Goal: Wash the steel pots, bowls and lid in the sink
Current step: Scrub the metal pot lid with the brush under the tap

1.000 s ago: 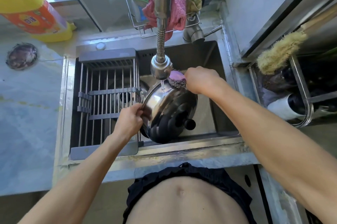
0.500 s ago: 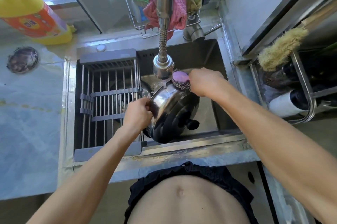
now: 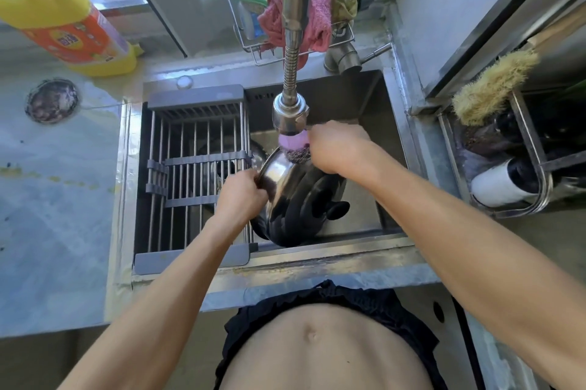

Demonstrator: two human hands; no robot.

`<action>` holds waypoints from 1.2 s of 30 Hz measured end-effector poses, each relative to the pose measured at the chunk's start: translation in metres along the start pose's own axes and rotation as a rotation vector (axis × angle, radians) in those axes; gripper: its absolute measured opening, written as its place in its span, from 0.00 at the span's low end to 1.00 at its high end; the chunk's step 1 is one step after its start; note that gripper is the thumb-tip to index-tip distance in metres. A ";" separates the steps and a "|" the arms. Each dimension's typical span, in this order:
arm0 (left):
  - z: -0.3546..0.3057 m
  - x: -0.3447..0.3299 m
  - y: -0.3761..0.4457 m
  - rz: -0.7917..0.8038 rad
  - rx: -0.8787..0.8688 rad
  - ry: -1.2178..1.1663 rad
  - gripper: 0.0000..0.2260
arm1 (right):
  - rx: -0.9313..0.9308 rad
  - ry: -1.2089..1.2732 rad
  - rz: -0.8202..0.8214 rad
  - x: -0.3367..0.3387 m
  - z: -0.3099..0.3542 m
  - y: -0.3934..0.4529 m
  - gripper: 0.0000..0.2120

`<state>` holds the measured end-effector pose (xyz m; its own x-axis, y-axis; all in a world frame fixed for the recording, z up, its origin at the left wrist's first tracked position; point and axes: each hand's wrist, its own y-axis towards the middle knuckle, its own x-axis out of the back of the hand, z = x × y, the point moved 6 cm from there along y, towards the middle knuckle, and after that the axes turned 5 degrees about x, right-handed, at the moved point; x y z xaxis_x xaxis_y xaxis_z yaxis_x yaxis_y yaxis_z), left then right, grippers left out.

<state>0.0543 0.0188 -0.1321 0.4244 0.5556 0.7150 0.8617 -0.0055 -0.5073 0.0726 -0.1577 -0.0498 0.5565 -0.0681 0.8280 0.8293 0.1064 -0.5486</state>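
On the worktop at far left stands a soap bottle (image 3: 68,28); a rack (image 3: 196,174) spans the left half of the sink (image 3: 393,231). The left hand (image 3: 241,199) has its fingers clamped on the lid's left rim. The lid (image 3: 295,199) is tilted on edge over the middle of the sink, knob (image 3: 337,210) facing right and near, under the tap (image 3: 290,113). The right hand (image 3: 336,145) grips a scourer (image 3: 295,147), pressing it on the lid's far rim. Thin steel: the lid looks light and stiff, but slippery when wet; the rim or knob is likely the surest hold.
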 end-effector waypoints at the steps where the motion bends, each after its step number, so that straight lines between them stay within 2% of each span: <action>1: -0.009 0.000 0.003 -0.039 -0.012 0.003 0.08 | 0.050 -0.004 -0.010 -0.003 0.011 -0.003 0.16; 4: -0.020 -0.001 0.010 -0.127 -0.018 -0.046 0.08 | 0.111 -0.001 -0.013 -0.010 0.020 -0.002 0.14; 9: 0.016 -0.001 -0.012 -0.006 -0.004 -0.106 0.17 | -0.012 0.045 0.011 -0.004 -0.010 0.019 0.14; 11: 0.021 -0.001 -0.019 0.014 0.000 -0.082 0.15 | -0.070 0.044 -0.010 -0.002 -0.024 0.020 0.15; 14: 0.003 0.005 -0.008 -0.047 -0.009 0.104 0.06 | -0.081 0.028 0.008 -0.002 -0.028 0.014 0.15; 17: -0.037 0.004 0.008 -0.110 -0.077 0.083 0.10 | -0.002 0.004 0.020 -0.007 -0.011 0.009 0.17; 19: -0.052 0.001 0.013 -0.136 -0.097 0.066 0.09 | 0.012 0.013 0.018 -0.010 -0.012 0.010 0.15; 22: -0.033 -0.003 0.005 -0.135 -0.079 0.044 0.06 | -0.076 0.037 0.010 -0.009 -0.036 0.010 0.13; 25: 0.007 -0.004 -0.016 -0.086 -0.024 0.044 0.08 | -0.143 0.037 -0.006 -0.009 -0.049 0.005 0.14; 28: 0.015 -0.004 -0.008 -0.039 0.026 0.120 0.10 | -0.059 0.030 -0.003 -0.011 -0.025 -0.004 0.15; 32: -0.014 -0.008 0.007 -0.059 0.009 0.086 0.10 | 0.124 -0.012 0.002 -0.020 0.013 -0.013 0.16; 36: 0.009 -0.011 -0.001 -0.020 0.068 -0.023 0.15 | 0.090 0.003 0.004 -0.015 0.005 -0.002 0.14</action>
<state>0.0467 0.0203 -0.1437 0.4002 0.5737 0.7146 0.8488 0.0619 -0.5250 0.0625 -0.1522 -0.0606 0.5603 -0.0704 0.8253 0.8190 0.1956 -0.5394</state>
